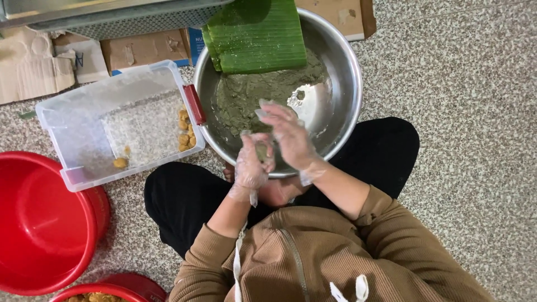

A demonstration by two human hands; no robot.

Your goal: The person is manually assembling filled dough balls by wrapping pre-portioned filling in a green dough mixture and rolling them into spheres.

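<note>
Both hands wear thin clear plastic gloves. My left hand (253,162) is cupped around a small lump of green dough (261,151) over the near rim of a large steel bowl (349,78). My right hand (288,134) lies flat against the lump from the right, fingers stretched out. A layer of green dough (251,95) is spread in the bowl's bottom. A stack of cut banana leaves (257,36) rests on the bowl's far rim.
A clear plastic tub (84,112) with a red latch holds a few yellow filling balls (184,131) at the left. Red basins (45,223) stand at lower left, one (95,293) with yellow pieces. Flattened cardboard (33,67) lies on the speckled floor behind.
</note>
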